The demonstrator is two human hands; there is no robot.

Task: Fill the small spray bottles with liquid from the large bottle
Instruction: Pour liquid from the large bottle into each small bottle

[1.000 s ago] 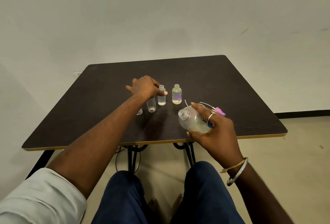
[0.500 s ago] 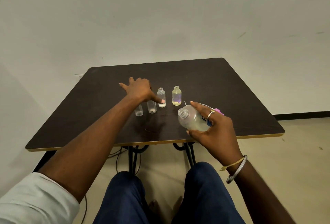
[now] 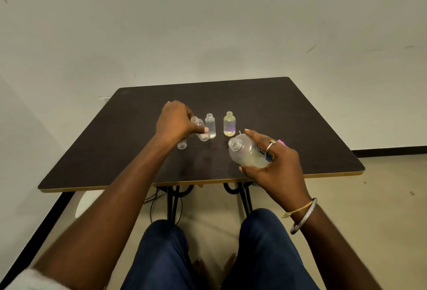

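Tilted small bottle [image 3: 202, 136] gripped by left hand [image 3: 174, 123], up-left of large bottle [image 3: 247, 153] (mouth and long axis aimed there) clasped in right hand [image 3: 277, 165].

Left hand [image 3: 175, 123] hides top of near-left small bottle [image 3: 182, 145], part of tilted small bottle [image 3: 199, 125]. Right hand [image 3: 276, 165] covers most of pink cap [image 3: 282, 143].

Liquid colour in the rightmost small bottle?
Pale yellow in the rightmost small bottle, purplish near its base; head view.
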